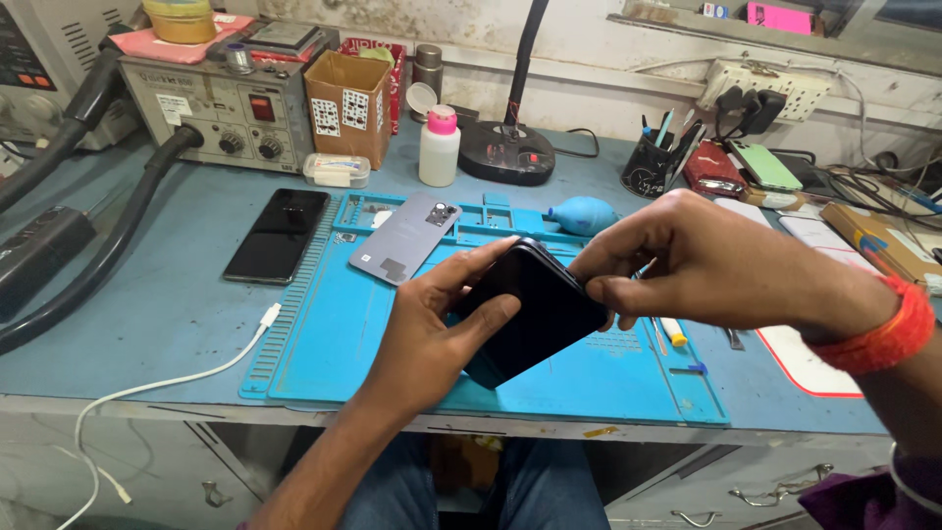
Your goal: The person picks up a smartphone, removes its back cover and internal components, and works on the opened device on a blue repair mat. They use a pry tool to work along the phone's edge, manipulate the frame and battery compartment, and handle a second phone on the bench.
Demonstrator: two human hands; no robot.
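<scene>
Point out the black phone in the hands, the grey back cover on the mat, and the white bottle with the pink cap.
black phone [535, 314], head view, screen face.
grey back cover [404, 238], head view, middle.
white bottle [438, 152], head view, body.

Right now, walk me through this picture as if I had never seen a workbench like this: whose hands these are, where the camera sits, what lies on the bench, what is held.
The single picture comes from a camera worn on the person's head, looking down at their own bare hands. The left hand cradles a black, glossy smartphone from below, and the right hand pinches its upper edge. Under them lies a blue ribbed rubber work mat on a blue bench top. On the mat rests a grey phone back cover. Left of the mat lies a second black phone, with a white cable near it. Behind stand a grey box-shaped machine with knobs, a brown cardboard box and a white bottle with a pink cap.
</scene>
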